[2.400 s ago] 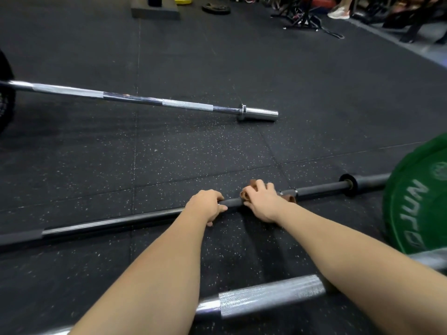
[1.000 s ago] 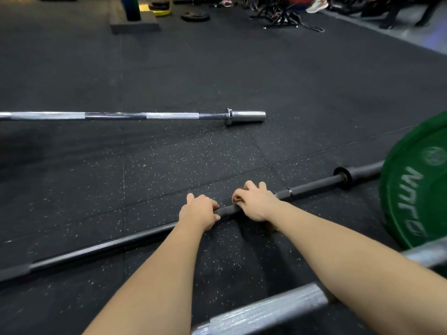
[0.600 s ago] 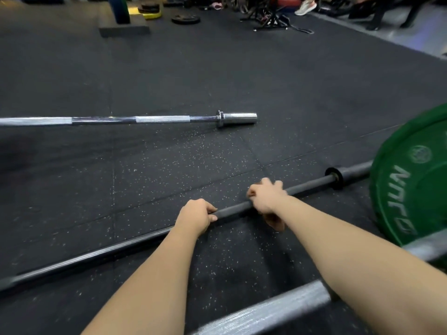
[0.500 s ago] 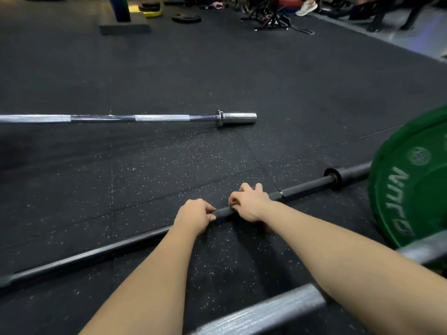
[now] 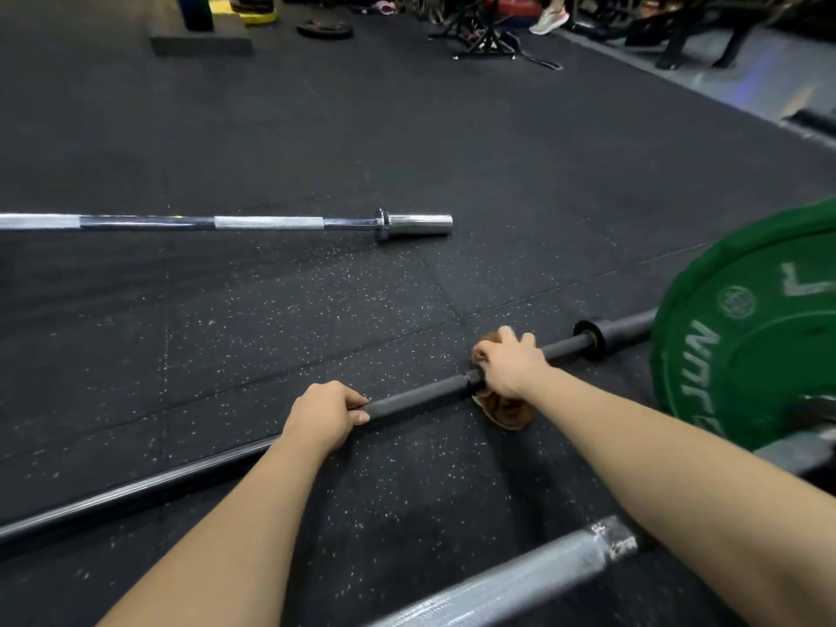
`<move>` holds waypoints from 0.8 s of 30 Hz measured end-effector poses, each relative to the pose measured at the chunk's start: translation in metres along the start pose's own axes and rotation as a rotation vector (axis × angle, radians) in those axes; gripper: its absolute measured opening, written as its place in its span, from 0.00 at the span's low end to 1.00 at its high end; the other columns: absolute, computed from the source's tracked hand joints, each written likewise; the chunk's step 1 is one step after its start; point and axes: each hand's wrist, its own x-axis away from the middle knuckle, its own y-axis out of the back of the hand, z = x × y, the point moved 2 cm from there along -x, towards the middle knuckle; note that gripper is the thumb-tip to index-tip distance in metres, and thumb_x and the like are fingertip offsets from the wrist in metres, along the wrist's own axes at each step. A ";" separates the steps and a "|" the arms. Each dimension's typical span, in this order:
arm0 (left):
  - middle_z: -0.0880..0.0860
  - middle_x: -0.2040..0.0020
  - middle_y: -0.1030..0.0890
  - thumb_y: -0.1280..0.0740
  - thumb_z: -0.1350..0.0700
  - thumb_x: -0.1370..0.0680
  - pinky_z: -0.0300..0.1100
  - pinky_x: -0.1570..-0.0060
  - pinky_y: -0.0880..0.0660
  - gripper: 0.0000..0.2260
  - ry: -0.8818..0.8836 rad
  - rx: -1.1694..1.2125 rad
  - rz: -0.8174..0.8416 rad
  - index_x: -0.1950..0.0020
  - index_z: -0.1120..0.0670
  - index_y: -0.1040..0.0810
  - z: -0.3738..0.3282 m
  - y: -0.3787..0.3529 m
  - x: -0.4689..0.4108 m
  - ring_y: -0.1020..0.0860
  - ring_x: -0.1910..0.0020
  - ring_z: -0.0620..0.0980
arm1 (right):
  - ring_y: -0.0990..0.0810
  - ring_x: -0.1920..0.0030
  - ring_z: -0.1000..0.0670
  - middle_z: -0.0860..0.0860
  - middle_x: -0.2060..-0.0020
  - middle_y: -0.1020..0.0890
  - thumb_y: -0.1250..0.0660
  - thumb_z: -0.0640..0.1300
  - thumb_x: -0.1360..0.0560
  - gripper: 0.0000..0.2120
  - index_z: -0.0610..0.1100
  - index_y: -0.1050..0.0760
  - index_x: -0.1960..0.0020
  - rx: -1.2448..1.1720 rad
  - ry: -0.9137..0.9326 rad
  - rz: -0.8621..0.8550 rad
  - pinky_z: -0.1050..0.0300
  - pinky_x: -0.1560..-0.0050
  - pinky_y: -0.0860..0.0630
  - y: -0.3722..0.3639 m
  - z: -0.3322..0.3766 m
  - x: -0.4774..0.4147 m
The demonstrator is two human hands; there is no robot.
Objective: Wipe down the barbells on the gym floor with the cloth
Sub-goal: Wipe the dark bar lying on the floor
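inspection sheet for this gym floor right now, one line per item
surface: black speckled rubber floor
job's things: black barbell lying flat; brown cloth wrapped on it; chrome barbell beyond; silver barbell nearest, by a green plate
clutter: loose plates and a block at the far edge
hands: left hand grips the black barbell; right hand holds the cloth around it
cables: dark strap or cable by the stand
surroundings: a person's shoe at the back

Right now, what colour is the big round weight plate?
The weight plate is green with pale lettering, clearest in the head view.
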 end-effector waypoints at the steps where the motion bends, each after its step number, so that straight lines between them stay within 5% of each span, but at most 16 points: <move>1: 0.48 0.42 0.15 0.28 0.50 0.20 0.40 0.48 0.28 0.13 -0.001 0.004 -0.002 0.35 0.42 0.17 0.001 0.000 0.001 0.20 0.43 0.51 | 0.36 0.34 0.35 0.45 0.30 0.37 0.43 0.50 0.17 0.18 0.55 0.32 0.28 0.034 0.044 -0.016 0.41 0.34 0.33 -0.002 0.013 0.001; 8: 0.46 0.43 0.15 0.29 0.51 0.19 0.40 0.49 0.28 0.12 -0.013 0.010 -0.003 0.36 0.43 0.17 -0.002 0.003 0.004 0.20 0.45 0.48 | 0.36 0.36 0.37 0.46 0.31 0.34 0.46 0.49 0.16 0.16 0.54 0.30 0.30 -0.004 0.183 -0.010 0.43 0.34 0.35 0.000 0.034 0.004; 17: 0.45 0.42 0.15 0.29 0.50 0.20 0.42 0.44 0.25 0.12 -0.009 -0.002 0.003 0.37 0.40 0.17 -0.003 0.005 0.006 0.20 0.43 0.48 | 0.40 0.29 0.34 0.43 0.26 0.43 0.40 0.46 0.18 0.23 0.43 0.38 0.24 -0.155 -0.387 -0.039 0.42 0.29 0.37 0.014 -0.049 -0.012; 24: 0.46 0.42 0.15 0.29 0.50 0.20 0.43 0.43 0.24 0.12 0.003 0.016 0.012 0.37 0.41 0.17 -0.001 0.004 0.005 0.20 0.43 0.49 | 0.39 0.31 0.36 0.44 0.26 0.41 0.42 0.45 0.19 0.20 0.46 0.33 0.27 -0.128 -0.139 0.072 0.42 0.30 0.36 0.000 0.024 -0.008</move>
